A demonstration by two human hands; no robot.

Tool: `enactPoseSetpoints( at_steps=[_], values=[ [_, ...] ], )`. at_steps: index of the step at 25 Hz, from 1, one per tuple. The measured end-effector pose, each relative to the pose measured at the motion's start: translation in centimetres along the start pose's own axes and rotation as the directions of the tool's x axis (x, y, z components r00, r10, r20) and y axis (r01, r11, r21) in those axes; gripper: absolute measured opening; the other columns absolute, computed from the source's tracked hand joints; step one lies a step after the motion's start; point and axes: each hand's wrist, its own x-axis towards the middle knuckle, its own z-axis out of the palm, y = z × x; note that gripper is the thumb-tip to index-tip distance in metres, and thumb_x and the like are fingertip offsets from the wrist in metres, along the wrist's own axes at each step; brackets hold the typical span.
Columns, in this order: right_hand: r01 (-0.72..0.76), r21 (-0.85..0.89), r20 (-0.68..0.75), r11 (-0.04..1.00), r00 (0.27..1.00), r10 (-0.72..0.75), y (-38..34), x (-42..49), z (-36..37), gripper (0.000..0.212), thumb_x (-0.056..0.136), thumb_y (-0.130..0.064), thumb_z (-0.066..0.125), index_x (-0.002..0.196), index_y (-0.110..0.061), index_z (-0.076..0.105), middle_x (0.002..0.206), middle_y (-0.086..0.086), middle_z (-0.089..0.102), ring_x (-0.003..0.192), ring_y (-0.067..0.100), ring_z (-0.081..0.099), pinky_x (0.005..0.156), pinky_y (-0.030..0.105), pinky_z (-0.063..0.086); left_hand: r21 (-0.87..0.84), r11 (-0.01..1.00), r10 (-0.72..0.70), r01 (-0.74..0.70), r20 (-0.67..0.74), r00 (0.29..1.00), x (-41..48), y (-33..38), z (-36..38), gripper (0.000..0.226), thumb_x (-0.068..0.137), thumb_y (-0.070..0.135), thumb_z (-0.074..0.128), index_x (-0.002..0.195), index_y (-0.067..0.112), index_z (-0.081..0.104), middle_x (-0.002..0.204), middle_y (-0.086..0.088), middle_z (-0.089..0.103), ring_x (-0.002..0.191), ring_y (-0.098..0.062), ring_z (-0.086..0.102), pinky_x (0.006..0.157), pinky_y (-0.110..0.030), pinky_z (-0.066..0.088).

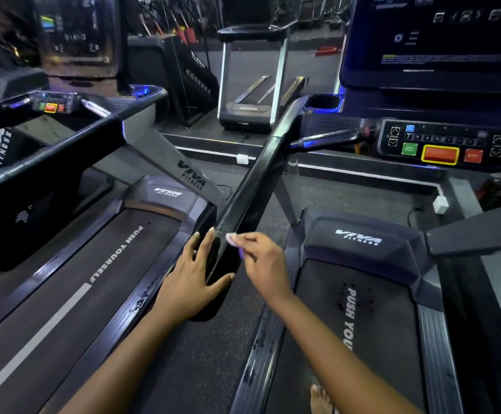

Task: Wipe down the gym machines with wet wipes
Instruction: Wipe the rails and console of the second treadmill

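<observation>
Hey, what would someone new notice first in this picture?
At centre, the left hand rests on the near end of a glossy black handrail while the right hand pinches a small pale wipe beside it. At right, a red button framed in yellow stands out on the control panel.

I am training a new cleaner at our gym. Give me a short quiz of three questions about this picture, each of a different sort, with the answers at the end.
1. True or false: the right hand pinches the wipe.
2. The left hand rests on: A a dumbbell; B the end of the black handrail; C a towel.
3. Fill in: on the console, the large red button has a ____ frame.
Key: 1 true; 2 B; 3 yellow.
</observation>
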Motion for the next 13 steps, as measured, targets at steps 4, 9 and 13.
enactPoseSetpoints(
  at_steps=[4, 9, 13],
  values=[
    [0.032, -0.265, 0.091, 0.964, 0.996, -0.008, 1.0, 7.0, -0.8, 0.029, 0.088, -0.001, 0.056, 0.110, -0.015, 0.070, 0.099, 0.006, 0.065, 0.083, 0.025, 0.061, 0.070, 0.029, 0.048, -0.061, 0.995, -0.084, 0.079, -0.076, 0.994, -2.1, -1.2, 0.8, 0.081, 0.090, 0.058, 0.043, 0.151, 0.034, -0.006, 0.156, 0.003, 0.019, 0.137, -0.021, 0.033, 0.101, -0.039, 0.039],
    [0.102, -0.565, 0.315, 0.819, 0.944, 0.099, 0.0, 7.0, 0.4, 0.038, 0.096, -0.007, 0.038, 0.130, -0.017, 0.053, 0.117, 0.004, 0.054, 0.098, 0.023, 0.046, 0.069, 0.027, 0.040, -0.131, 0.990, -0.071, 0.060, -0.086, 0.994, -1.9, -1.6, 1.1, 0.075, 0.091, 0.054, 0.046, 0.152, 0.028, 0.011, 0.151, 0.002, 0.034, 0.133, -0.020, 0.040, 0.100, -0.036, 0.040],
    [0.239, -0.510, 0.364, 0.826, 0.930, -0.045, -2.7, 3.0, 0.2, 0.040, 0.092, -0.001, 0.042, 0.130, -0.009, 0.053, 0.114, 0.011, 0.056, 0.093, 0.029, 0.050, 0.065, 0.036, 0.048, -0.112, 0.992, -0.075, 0.063, -0.102, 0.992, -1.8, -1.5, 1.2, 0.074, 0.091, 0.054, 0.046, 0.152, 0.027, 0.014, 0.147, 0.002, 0.039, 0.128, -0.020, 0.046, 0.096, -0.036, 0.042]
  ],
)
